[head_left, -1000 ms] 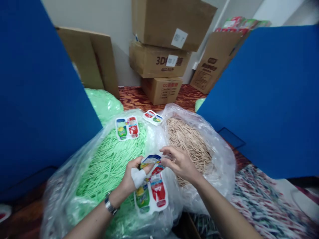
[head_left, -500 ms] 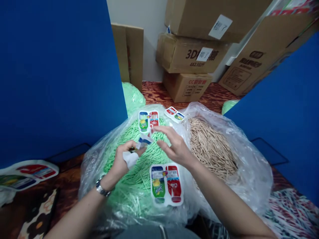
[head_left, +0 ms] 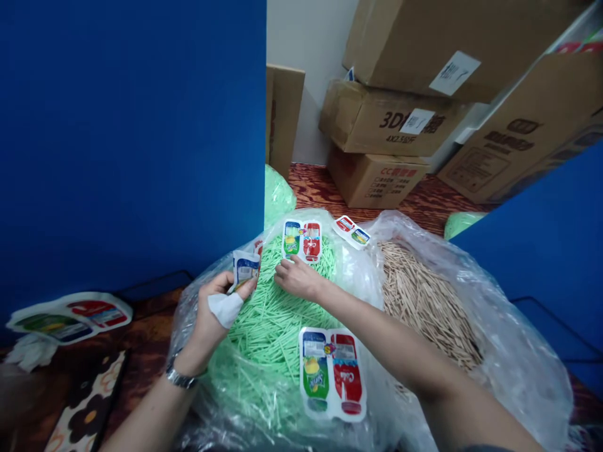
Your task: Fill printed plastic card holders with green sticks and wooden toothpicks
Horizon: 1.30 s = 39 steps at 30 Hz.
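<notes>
In my left hand (head_left: 214, 307) is a bent printed packet (head_left: 245, 269) with blue and red panels, pinched between thumb and fingers. A crumpled white tissue (head_left: 225, 309) lies against that thumb. My right hand (head_left: 298, 278) is low over the thin green sticks (head_left: 264, 314), fingers curled and tips partly hidden. It is just below a flat packet (head_left: 311, 242) with Sprite and Cola jar prints. Nearer me, a second such packet (head_left: 347, 376) lies on the clear plastic bag (head_left: 282, 402) of green sticks. A smaller-looking packet (head_left: 352, 232) rests at the bag's far edge.
Right of the green sticks, another clear bag holds thin brown sticks (head_left: 424, 301). Cardboard boxes (head_left: 381, 182) are stacked behind. Blue panels (head_left: 141, 157) stand on both sides. A large printed cutout (head_left: 70, 319) and a flower-patterned board (head_left: 87, 408) lie at left.
My view has swung left. My left hand has drawn the packet leftward, more upright. My right hand has left the packet and come down onto the green sticks, its fingers curling.
</notes>
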### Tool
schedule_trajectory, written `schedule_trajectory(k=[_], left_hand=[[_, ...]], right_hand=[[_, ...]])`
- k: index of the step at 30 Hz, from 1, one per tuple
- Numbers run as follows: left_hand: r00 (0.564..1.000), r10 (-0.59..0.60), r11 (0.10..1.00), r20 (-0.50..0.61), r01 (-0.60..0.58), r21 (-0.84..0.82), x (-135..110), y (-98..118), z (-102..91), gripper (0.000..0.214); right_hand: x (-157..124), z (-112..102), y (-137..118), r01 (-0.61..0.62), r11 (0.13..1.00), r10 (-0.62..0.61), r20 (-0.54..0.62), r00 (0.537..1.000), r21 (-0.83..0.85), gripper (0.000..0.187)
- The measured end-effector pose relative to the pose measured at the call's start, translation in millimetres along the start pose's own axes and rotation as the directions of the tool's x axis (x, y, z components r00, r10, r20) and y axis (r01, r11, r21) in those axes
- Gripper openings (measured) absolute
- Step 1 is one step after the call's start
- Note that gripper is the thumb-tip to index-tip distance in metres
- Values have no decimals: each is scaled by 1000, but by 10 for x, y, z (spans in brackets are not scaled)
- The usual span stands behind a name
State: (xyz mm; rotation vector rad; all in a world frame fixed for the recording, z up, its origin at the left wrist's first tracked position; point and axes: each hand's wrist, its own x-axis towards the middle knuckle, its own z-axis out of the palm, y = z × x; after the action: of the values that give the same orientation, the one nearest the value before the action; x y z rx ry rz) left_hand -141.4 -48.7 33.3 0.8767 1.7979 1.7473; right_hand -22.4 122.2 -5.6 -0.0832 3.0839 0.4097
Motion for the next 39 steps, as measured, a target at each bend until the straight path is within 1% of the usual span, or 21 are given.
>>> schedule_trajectory(k=[5, 11, 14, 16, 18, 20, 21, 23, 24, 25, 26, 27, 28, 29, 30, 32, 34, 35, 36, 37, 39], left_hand=[[1000, -18, 1000, -10, 18, 0, 15, -85, -9, 20], [999, -19, 1000, -29, 19, 11, 2, -15, 8, 21], [1000, -17, 1000, -26, 17, -13, 0, -34, -9, 19], [999, -17, 999, -29, 16, -32, -1, -63, -20, 18], [999, -27, 998, -28, 25, -52, -2, -91, -23, 19], [999, -44, 997, -20, 43, -65, -6, -114, -10, 21], [999, -51, 996, -14, 50, -69, -9, -125, 1, 22], [998, -66, 995, -8, 65, -75, -18, -145, 30, 24], [997, -74, 994, -8, 73, -77, -24, -154, 45, 25], [997, -81, 994, -9, 80, -80, -30, -162, 57, 25], [996, -86, 993, -8, 85, -84, -37, -167, 67, 26], [996, -89, 992, -8, 88, -87, -43, -168, 72, 27], [996, -90, 992, -8, 89, -89, -49, -166, 72, 28], [996, -88, 992, -8, 87, -90, -52, -159, 67, 29], [997, -80, 992, -13, 79, -94, -54, -148, 59, 30], [998, -53, 994, -35, 50, -102, -51, -115, 36, 31], [998, -17, 995, -66, 11, -103, -44, -73, 16, 30], [997, -6, 995, -77, -2, -100, -42, -51, 9, 29], [996, 1, 995, -87, -9, -96, -42, -30, 5, 27], [996, 3, 996, -88, -11, -88, -44, -10, 2, 27], [997, 7, 998, -82, -12, -66, -53, 22, 1, 26]], right_hand=[[33, 79, 27, 110, 993, -110, 13, 994, -31, 25], [-4, 155, 107, 53, 997, -49, -52, 997, 60, 24], [-20, 186, 97, -48, 948, 90, -120, 989, 315, 18], [-41, 184, 68, -146, 842, 256, -146, 956, 519, 14], [-64, 152, 28, -223, 748, 396, -152, 905, 625, 16], [-79, 96, -11, -234, 592, 529, -153, 835, 771, 19], [-82, 65, -27, -196, 443, 604, -129, 787, 875, 20], [-86, 9, -47, -35, 46, 714, -9, 700, 998, 24], [-94, -12, -49, 50, -131, 729, 62, 682, 990, 27], [-107, -29, -46, 103, -254, 720, 116, 684, 962, 30], [-127, -42, -40, 129, -334, 702, 156, 695, 934, 33], [-154, -53, -31, 130, -375, 684, 179, 708, 918, 35], [-184, -63, -23, 106, -375, 667, 189, 721, 921, 35], [-214, -74, -19, 54, -331, 654, 188, 733, 942, 34], [-238, -85, -22, -22, -240, 638, 175, 750, 970, 33], [-255, -108, -61, -215, 63, 592, 137, 794, 975, 29], [-217, -126, -157, -391, 399, 520, 147, 841, 829, 26], [-179, -129, -225, -452, 526, 487, 180, 854, 720, 24], [-135, -128, -301, -492, 612, 463, 223, 858, 619, 24], [-87, -121, -380, -516, 664, 448, 265, 854, 541, 24], [5, -93, -530, -537, 704, 432, 320, 843, 465, 24]])
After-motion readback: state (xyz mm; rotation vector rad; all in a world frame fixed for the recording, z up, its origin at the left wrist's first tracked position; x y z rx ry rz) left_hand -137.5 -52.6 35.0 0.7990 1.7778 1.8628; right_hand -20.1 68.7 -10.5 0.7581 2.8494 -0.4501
